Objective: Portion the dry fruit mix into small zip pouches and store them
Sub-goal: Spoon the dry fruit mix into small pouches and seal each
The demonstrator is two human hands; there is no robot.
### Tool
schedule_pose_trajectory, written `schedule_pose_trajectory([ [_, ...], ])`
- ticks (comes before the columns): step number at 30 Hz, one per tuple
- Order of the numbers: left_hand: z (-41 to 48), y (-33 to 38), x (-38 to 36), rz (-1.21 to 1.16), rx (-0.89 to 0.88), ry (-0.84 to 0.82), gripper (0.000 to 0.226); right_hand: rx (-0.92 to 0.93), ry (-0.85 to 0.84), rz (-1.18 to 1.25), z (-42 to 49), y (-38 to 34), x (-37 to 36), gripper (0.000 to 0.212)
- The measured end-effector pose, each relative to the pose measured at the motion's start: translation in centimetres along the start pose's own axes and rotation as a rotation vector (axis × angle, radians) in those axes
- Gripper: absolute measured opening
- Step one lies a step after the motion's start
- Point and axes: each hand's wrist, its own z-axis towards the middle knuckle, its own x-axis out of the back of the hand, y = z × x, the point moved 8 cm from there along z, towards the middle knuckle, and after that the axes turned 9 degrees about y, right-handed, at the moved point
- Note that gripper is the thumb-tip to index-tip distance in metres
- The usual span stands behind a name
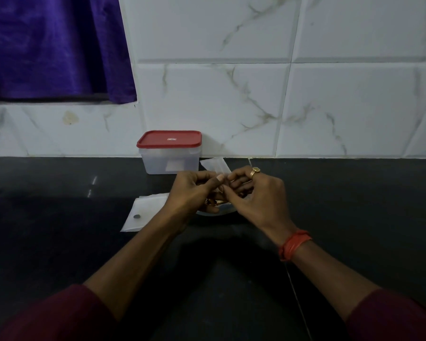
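Red-lidded box (169,151) — label unreadable — behind both hands' fingers (234,177) pinching a clear pouch (215,166).

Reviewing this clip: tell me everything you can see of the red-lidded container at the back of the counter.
The container is a small, squarish plastic box with a translucent, frosted body and an opaque red lid with rounded corners and a small label at its centre. The lid is on and looks fully seated. It stands upright on the dark counter, close against the tiled wall. Something pale shows faintly through the front wall; what it is cannot be told. Neither hand touches it.
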Motion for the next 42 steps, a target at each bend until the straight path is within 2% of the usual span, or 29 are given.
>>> schedule_pose_trajectory([
  [5,0.1,0.0,0.6,-0.026,-0.002,0.095,0.021,-0.037,-0.006,0.055,0.1,0.4,0.0,0.018],
  [13,0.4,-0.4,1.0,-0.016,0.003,0.085,0.030,-0.294,-0.220,0.257,-0.2,1.8,-1.7,0.016],
  [17,0.4,-0.1,0.6,0.033,0.012,0.011,0.025,-0.364,-0.130,0.202,0.0,2.3,-1.2,0.017],
  [24,0.1,0.0,0.1,0.057,0.043,-0.008,0.029,-0.249,0.013,0.021,0.3,0.7,0.0,0.016],
  [27,-0.3,0.3,-0.5,0.065,0.032,-0.035,0.025,-0.282,0.068,-0.036,0.9,2.3,1.0,0.010],
  [30,-0.6,0.3,-0.9,0.083,0.018,-0.015,0.016,-0.236,0.019,-0.044,1.0,2.7,1.0,0.003],
  [34,-0.3,-0.1,-0.2,0.073,0.043,0.074,0.015,0.037,-0.060,-0.017,0.6,-0.2,0.1,0.033],
  [36,-0.2,-0.2,-0.1,0.101,0.040,0.067,0.015,0.175,-0.054,-0.070,0.4,-1.1,-0.1,0.026],
  [39,-0.2,-0.2,-0.3,0.184,0.007,0.050,0.015,0.217,-0.055,-0.075,0.0,-1.1,-0.3,0.016],
  [42,-0.1,-0.1,-0.4,0.270,-0.029,0.019,0.013,0.166,-0.054,-0.057,0.1,-0.4,-0.2,0.015],
])
